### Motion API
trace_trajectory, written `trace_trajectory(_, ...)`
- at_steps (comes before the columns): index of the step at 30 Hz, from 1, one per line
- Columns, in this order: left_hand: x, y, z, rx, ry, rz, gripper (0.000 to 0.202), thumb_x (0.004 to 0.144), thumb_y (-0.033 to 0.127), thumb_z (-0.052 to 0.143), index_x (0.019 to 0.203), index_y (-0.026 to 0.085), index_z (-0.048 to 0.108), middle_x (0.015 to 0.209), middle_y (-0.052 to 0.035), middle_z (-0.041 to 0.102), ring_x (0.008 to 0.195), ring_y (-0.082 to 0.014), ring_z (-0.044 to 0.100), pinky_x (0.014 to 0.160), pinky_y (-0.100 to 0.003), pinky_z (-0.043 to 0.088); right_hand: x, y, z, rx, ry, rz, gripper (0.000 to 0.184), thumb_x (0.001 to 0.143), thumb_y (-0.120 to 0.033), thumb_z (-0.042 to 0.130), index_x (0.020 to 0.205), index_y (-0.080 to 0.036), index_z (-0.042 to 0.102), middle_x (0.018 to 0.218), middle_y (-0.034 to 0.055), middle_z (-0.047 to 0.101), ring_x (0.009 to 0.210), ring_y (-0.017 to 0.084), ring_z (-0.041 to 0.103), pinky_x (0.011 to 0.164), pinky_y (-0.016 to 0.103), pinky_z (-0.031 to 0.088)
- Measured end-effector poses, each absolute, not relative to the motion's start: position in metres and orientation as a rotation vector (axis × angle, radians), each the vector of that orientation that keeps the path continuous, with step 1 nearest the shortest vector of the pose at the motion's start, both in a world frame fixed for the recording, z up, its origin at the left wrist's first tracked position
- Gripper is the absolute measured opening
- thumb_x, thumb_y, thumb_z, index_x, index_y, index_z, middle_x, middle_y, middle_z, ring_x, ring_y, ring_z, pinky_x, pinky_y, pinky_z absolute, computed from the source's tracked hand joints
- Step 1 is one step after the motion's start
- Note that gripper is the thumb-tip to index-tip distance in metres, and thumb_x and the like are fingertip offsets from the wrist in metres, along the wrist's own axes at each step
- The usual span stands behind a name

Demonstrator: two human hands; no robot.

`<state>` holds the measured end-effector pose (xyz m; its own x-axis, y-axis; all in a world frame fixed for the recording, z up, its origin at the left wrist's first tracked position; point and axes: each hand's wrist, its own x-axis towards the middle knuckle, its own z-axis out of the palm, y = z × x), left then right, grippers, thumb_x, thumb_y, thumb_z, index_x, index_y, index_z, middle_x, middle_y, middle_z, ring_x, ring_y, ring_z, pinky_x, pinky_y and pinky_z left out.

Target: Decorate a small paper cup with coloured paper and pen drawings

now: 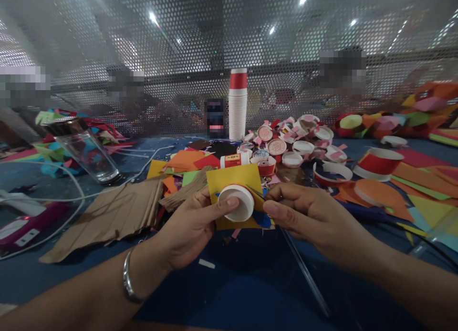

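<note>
My left hand (193, 226) is closed on a sheet of yellow paper (233, 176). Its thumb presses a round white cut-off paper cup base (246, 203) against the sheet. In the pinched fingers of my right hand (304, 209) is a thin, dark, pointed tool (256, 193); its kind is not clear. The tip lies at the upper right rim of the cup base, over the yellow paper. A blue patch (263, 220) shows by the lower right of the sheet. Behind the sheet lies a red and white cup piece (234, 159).
A tall stack of paper cups (237, 107) stands before the perforated metal screen (186, 45). Many cut cup pieces (302, 147) are heaped to its right. Left are a glass bottle (88, 152), cardboard (118, 207), a power strip (32, 226) and white cable. A clear stick (306, 271) lies below my right hand.
</note>
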<state>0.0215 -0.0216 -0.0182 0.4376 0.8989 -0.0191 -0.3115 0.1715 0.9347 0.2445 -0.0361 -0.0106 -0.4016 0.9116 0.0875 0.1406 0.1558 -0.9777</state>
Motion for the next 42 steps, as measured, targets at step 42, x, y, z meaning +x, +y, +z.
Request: trace_trajectory(42, 0.0128, -0.0202, -0.0184, 1.205, 0.805, 0.884, 0.028, 0.080, 0.039, 0.089, 0.096, 0.017, 0.081, 0.090, -0.0052, 0.078, 0.077, -0.0152, 0.069, 0.068, -0.024, 0.060, 0.2510, -0.0373, -0.0124, -1.002, -1.656, 1.522, 0.046, 0.093, -0.062, 0.071, 0.089, -0.018, 0.058, 0.064, -0.0093, 0.036, 0.050, 0.005, 0.023, 0.042, 0.022, 0.016)
